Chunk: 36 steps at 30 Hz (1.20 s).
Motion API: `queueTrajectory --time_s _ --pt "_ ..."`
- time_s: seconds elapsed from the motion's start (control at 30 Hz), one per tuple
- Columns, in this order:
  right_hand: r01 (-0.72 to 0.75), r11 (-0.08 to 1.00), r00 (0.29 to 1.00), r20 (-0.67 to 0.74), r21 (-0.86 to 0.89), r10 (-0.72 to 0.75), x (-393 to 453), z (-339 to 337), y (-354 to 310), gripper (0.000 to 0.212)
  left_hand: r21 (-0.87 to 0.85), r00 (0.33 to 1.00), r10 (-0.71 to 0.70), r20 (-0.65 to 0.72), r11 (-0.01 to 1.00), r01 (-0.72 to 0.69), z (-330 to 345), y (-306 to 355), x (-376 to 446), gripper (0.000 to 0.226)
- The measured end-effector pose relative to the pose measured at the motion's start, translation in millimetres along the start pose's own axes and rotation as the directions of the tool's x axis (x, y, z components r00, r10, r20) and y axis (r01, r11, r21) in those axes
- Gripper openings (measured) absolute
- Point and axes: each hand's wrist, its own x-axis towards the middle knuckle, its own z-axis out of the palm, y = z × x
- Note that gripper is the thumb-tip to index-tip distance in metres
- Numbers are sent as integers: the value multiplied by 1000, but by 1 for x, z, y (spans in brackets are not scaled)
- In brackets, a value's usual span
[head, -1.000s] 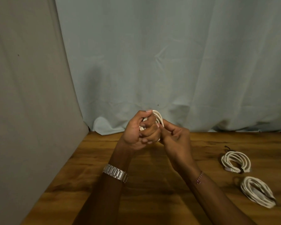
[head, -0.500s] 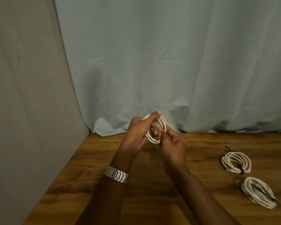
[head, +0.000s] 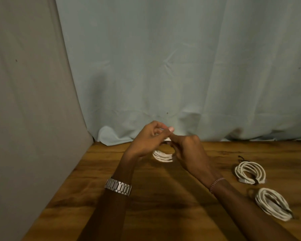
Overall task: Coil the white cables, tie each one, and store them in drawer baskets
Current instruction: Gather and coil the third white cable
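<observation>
Both my hands hold a small white cable coil (head: 163,156) in the air above the wooden table (head: 163,206). My left hand (head: 146,143) grips the coil's upper left part, thumb and fingers curled over it. My right hand (head: 189,152) pinches the coil from the right; its fingertips are hidden behind the loops. Only the coil's lower arc shows below my fingers. Two more coiled white cables lie on the table at the right: a coil with a dark tie (head: 250,172) and another tied coil (head: 273,204) nearer to me.
A pale curtain (head: 181,66) hangs behind the table and bunches on its far edge. A grey cloth-covered wall (head: 24,119) borders the table on the left. No drawer basket is in view.
The coil has tipped from upright to lower and flatter between my hands. Both hands have dropped slightly toward the table and my right hand has turned palm-down over the coil.
</observation>
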Motion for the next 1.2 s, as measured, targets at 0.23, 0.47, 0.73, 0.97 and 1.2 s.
queueTrajectory --time_s 0.23,0.47,0.73,0.97,1.2 --pt "-20 979 972 226 -201 66 -1 -2 3 82 273 987 -113 116 959 78 13 -5 2 66" --pt "-24 992 981 187 -123 47 -3 0 6 85 678 997 57 -53 735 -5 25 6 -4 55" --pt "-215 915 975 21 343 221 -6 -8 6 31 521 980 120 -157 853 -21 26 11 -5 53" --pt "-442 583 802 10 682 597 -12 9 -13 55 193 968 -20 -249 979 70 31 12 -5 55" --pt "-321 642 708 -273 696 651 -4 21 -23 54 -211 963 -228 -145 958 195 38 19 -6 47"
